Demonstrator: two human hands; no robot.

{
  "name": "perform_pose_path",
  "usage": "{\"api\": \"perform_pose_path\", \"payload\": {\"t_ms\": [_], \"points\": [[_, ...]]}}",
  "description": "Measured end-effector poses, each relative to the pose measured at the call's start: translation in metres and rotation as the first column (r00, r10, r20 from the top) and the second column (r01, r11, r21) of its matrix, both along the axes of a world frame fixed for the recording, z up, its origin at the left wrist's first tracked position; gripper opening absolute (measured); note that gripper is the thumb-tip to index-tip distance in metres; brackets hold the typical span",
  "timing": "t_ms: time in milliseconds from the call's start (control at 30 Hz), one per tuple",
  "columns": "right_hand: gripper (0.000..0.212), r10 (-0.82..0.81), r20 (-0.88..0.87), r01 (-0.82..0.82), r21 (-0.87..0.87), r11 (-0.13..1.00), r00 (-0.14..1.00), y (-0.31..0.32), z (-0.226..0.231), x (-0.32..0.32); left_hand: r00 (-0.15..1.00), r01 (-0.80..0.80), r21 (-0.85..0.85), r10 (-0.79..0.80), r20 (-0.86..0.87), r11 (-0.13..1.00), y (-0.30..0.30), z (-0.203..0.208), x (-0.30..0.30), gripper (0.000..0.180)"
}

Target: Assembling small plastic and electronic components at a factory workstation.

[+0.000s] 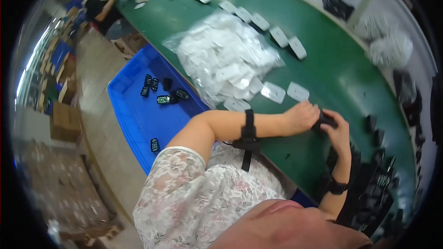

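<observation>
Over the green table, my two hands meet at a small black plastic housing (326,120). My right hand (339,132) curves its fingers and thumb around the housing's right side. Against the left side, my left hand (302,118) is closed with curled fingers that partly cover it. The hands hide most of the housing's face. Just beyond my left hand lie a white plate-like plastic cover (298,91) and a second white cover (273,92). A third white cover (236,104) rests by my left forearm.
A clear bag of white covers (221,55) lies beyond, with a row of white covers (259,21) behind it. Left, a blue bin (134,131) holds several black housings with green circuit boards (163,99). Black parts (374,189) crowd the right. Another person (104,14) works far left.
</observation>
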State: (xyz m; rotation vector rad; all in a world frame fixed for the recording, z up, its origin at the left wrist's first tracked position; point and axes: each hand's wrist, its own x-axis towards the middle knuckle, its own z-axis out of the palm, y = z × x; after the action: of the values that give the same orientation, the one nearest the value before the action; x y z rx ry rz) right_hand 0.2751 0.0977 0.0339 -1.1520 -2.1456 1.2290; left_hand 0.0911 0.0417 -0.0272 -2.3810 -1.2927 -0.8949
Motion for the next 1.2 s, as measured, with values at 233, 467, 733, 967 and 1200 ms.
{"api": "perform_pose_path", "payload": {"t_ms": [233, 467, 733, 967, 1200], "points": [[0.042, -0.161, -0.398, 0.141, -0.079, 0.987, 0.903, -0.028, -0.004, -0.009, 0.792, 0.188, -0.354, 0.072, 0.607, 0.916, 0.0, 0.013, -0.006, 0.028], [0.036, -0.172, -0.302, 0.237, 0.192, 0.953, 0.938, -0.028, 0.007, -0.018, 0.461, 0.476, -0.437, 0.207, 0.863, 0.763, -0.014, 0.033, 0.005, 0.023], [0.042, -0.26, -0.577, 0.306, -0.019, 0.952, 0.775, -0.045, 0.016, -0.038, 0.074, 0.687, -0.247, 0.272, 0.959, 0.684, -0.01, 0.04, 0.006, 0.027], [0.039, -0.189, -0.51, 0.289, 0.124, 0.949, 0.839, 0.004, 0.013, -0.027, 0.639, 0.235, -0.308, 0.092, 0.764, 0.922, -0.012, 0.029, 0.0, 0.033], [0.028, -0.147, -0.253, 0.198, 0.19, 0.962, 0.956, 0.101, -0.002, -0.041, 0.91, 0.071, -0.278, 0.053, 0.412, 0.958, -0.009, 0.027, -0.012, 0.024]]}}
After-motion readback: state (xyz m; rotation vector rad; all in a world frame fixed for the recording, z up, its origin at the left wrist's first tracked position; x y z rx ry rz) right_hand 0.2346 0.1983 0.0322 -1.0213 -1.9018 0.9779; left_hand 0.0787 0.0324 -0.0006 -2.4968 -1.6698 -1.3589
